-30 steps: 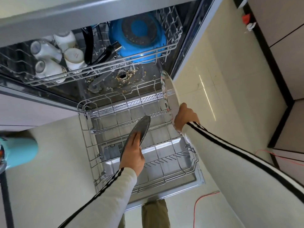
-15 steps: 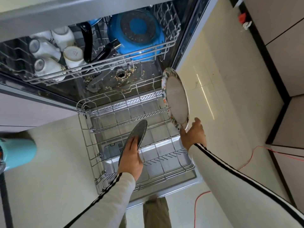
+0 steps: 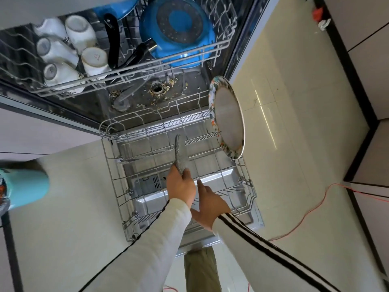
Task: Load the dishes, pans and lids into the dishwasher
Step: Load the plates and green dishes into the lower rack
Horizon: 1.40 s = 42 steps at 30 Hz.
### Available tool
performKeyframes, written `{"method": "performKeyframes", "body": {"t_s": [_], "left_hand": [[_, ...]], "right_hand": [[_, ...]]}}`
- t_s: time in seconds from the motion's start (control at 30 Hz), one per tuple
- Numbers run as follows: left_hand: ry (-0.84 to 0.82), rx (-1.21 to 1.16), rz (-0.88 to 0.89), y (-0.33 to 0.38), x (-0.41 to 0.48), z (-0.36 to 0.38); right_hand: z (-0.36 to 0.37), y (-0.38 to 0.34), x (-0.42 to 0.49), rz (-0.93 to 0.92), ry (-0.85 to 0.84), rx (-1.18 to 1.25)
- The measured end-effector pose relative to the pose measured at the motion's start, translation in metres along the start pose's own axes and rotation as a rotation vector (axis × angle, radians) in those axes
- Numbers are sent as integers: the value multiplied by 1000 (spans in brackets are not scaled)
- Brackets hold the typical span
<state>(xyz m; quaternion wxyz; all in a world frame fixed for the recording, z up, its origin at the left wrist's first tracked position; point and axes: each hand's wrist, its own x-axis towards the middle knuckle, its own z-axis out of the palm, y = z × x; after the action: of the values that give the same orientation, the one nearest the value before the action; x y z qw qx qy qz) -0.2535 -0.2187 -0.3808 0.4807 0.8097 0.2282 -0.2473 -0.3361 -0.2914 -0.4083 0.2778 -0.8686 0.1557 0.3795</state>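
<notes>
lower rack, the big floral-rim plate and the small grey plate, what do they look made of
Lower rack: metal wire with a pale grey coating, judging by thin bent rods and dull sheen. Floral-rim plate: probably glazed ceramic, possibly melamine; smooth white centre, printed rim. Grey plate, held by the left hand: speckled matte surface, likely stoneware or stone-effect ceramic.

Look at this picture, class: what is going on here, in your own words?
A person is loading a dishwasher. The left hand holds a grey plate on edge over the pulled-out lower rack. The right hand is open and empty beside it. A floral-rimmed plate stands untouched at the rack's right side. Mugs and a blue pan sit in the upper rack.
</notes>
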Motion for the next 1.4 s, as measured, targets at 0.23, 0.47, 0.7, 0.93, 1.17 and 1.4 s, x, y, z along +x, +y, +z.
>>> {"method": "performKeyframes", "body": {"t_s": [0.23,0.47,0.7,0.93,1.17,1.4], "left_hand": [[-90,-127,46,29,3,5],[-125,-2,108,1,30,-21],[-128,682,72,-82,59,-93],[-151,1029,222,-117,88,-150],[-196,1044,281,-139,119,-177],[-280,1123,327,-167,122,-203]], "right_hand": [[-23,-9,20,107,267,1],[-59,-15,46,163,379,52],[-42,-68,68,30,307,61],[1,-140,84,-23,274,21],[33,-187,105,17,341,105],[5,-140,102,158,587,168]]}}
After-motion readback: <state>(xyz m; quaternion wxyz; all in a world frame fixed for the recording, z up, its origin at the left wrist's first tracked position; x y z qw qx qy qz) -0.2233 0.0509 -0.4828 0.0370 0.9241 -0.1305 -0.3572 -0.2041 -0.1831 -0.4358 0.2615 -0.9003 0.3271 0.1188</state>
